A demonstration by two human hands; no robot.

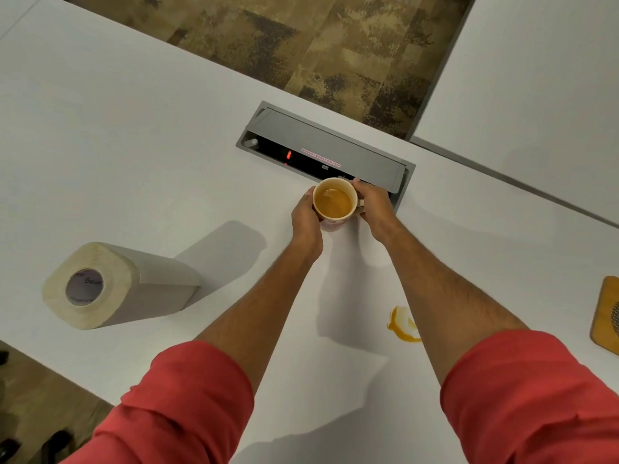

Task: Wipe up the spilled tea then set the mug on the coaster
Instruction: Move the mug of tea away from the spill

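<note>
A white mug (335, 201) full of amber tea stands on the white table (134, 145), just in front of the power box. My left hand (306, 222) wraps its left side and my right hand (375, 209) wraps its right side, over the handle. A small amber tea spill (403, 324) lies on the table nearer to me, beside my right forearm. The wooden coaster (606, 313) is at the right edge of the view, partly cut off.
A paper towel roll (110, 286) stands at the left, near the table's front edge. A grey power box (328, 152) with an open lid is set into the table behind the mug. Patterned carpet (301, 38) and a second white table (536, 95) lie beyond.
</note>
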